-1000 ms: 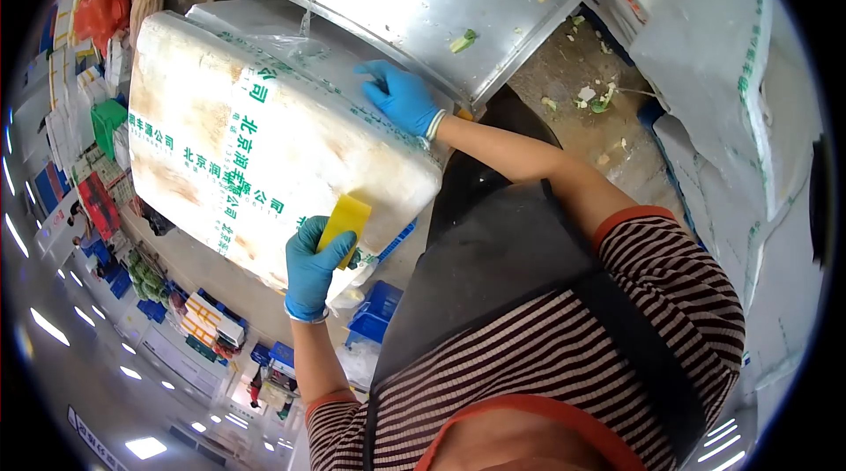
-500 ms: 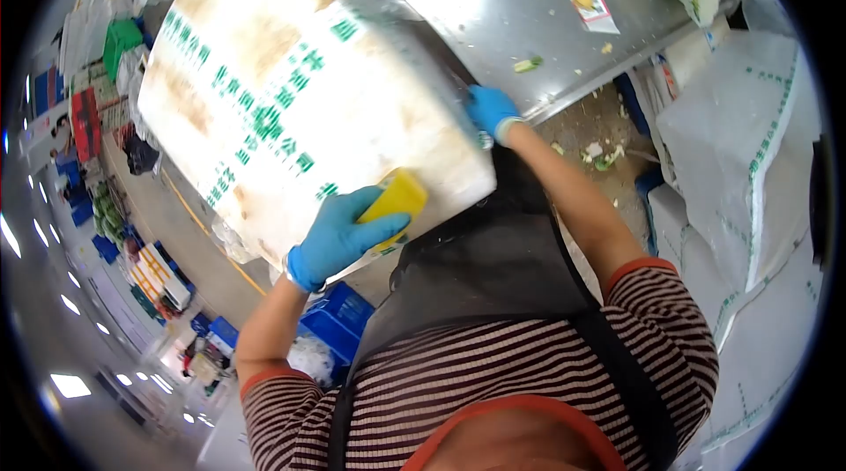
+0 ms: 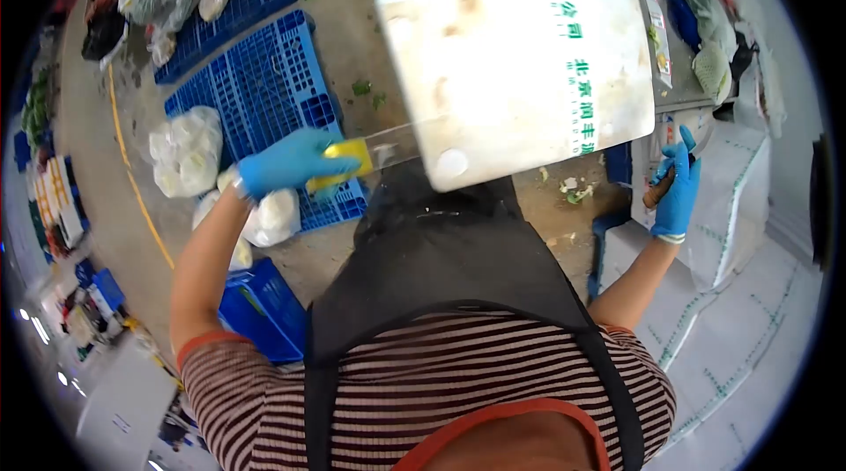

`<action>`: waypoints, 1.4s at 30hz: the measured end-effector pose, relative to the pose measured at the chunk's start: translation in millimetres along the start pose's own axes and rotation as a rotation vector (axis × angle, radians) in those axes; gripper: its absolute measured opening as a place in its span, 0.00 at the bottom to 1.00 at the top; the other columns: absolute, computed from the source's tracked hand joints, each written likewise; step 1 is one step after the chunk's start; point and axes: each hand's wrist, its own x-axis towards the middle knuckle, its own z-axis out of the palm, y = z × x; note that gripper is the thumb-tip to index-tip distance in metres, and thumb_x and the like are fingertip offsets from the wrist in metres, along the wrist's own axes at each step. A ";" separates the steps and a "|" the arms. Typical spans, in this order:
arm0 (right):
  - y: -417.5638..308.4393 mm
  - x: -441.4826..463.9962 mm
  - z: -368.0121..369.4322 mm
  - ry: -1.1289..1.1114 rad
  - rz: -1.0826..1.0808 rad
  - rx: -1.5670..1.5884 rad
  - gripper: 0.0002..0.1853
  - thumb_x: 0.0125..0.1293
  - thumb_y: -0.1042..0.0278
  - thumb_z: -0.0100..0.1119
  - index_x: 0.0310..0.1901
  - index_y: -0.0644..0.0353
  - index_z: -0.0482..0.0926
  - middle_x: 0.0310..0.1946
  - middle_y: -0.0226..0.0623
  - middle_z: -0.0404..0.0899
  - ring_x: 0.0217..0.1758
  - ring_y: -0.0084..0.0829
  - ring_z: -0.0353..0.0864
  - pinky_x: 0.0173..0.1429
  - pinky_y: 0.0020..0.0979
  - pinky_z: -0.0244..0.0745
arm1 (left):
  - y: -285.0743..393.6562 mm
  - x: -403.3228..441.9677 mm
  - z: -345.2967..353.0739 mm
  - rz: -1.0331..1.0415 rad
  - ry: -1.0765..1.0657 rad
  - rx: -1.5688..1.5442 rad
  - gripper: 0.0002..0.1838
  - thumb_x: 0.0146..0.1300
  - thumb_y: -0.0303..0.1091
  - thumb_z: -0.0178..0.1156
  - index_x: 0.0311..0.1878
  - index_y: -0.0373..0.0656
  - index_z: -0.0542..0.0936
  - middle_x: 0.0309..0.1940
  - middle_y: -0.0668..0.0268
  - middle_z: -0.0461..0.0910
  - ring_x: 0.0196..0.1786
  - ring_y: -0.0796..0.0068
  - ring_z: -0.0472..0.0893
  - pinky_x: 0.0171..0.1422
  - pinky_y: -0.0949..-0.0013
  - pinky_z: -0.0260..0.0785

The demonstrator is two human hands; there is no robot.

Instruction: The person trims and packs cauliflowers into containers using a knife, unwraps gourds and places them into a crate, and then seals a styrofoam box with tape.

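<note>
A large white foam box (image 3: 520, 57) with green printed lettering and brown stains fills the upper middle of the head view, on the metal table. My left hand (image 3: 286, 163), in a blue glove, is closed on a yellow roll of packing tape (image 3: 345, 161). A clear strip of tape (image 3: 395, 145) stretches from the roll to the box's near left edge. My right hand (image 3: 677, 193), also gloved in blue, is off the box to the right. Its fingers are curled around a brown-handled tool (image 3: 657, 189), whose working end I cannot make out.
The metal table (image 3: 683, 92) carries a printed strip and vegetable scraps. Blue pallets (image 3: 256, 74), bagged white produce (image 3: 187, 152) and a blue crate (image 3: 264, 308) are to the left. White foam boxes (image 3: 731, 207) stand at right. Scraps litter the floor (image 3: 573, 193).
My left hand has drawn the tape roll leftward off the box, stretching out a clear strip. My right hand has left the box's side and moved right, where it grips a brown-handled tool. The view has turned.
</note>
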 end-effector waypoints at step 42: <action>201.3 -177.4 405.1 -0.702 -0.268 -1.259 0.10 0.64 0.73 0.55 0.40 0.68 0.84 0.38 0.54 0.84 0.42 0.47 0.87 0.47 0.40 0.82 | -146.2 205.0 24.5 0.164 0.072 0.420 0.20 0.67 0.47 0.55 0.49 0.43 0.84 0.45 0.52 0.85 0.50 0.49 0.82 0.56 0.51 0.73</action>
